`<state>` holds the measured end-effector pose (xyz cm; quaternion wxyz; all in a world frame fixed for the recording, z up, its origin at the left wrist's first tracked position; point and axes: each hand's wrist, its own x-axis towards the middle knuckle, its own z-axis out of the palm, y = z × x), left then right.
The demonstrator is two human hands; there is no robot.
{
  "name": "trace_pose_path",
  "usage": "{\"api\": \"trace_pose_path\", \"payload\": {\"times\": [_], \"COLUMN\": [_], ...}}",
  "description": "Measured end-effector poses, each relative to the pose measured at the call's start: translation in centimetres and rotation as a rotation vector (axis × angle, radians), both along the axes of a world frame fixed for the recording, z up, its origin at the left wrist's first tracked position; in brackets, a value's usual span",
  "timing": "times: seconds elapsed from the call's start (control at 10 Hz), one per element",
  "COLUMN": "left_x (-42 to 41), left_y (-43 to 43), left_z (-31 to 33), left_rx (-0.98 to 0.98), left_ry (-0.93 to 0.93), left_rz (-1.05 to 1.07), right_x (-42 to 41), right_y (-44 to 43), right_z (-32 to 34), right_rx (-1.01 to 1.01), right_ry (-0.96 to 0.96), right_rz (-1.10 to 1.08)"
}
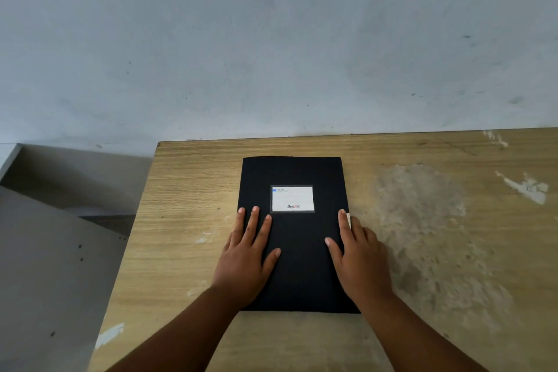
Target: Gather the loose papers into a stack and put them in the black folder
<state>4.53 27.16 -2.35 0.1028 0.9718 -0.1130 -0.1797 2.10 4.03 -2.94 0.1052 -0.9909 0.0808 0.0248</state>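
Black folder [297, 238] flat under both hands' spread fingers [255, 222], closed.

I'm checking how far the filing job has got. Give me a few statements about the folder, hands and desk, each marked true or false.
1. The black folder lies closed on the wooden desk. True.
2. The left hand rests flat on the folder's cover. True.
3. The right hand is raised clear of the folder. False: it rests at the folder's right edge.
4. Loose papers are scattered over the desk. False: none lie loose there.
5. The white label sits on the cover, beyond the fingertips. True.
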Motion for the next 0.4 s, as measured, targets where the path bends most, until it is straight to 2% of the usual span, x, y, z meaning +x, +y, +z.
{"api": "trace_pose_path", "payload": {"times": [0.2,0.4], "left_x": [2.8,4.2], "left_y": [-0.9,-1.2], "left_z": [0.3,2.8], "left_rx": [-0.030,-0.101], "left_ry": [0.027,0.159], "left_rz": [0.008,0.039], "right_x": [3.1,4.3], "right_y": [-1.2,-1.9], "right_z": [0.0,1.7], "right_rx": [-0.062,0.061], "right_ry": [0.016,0.196], "right_rz": [0.016,0.031]}}
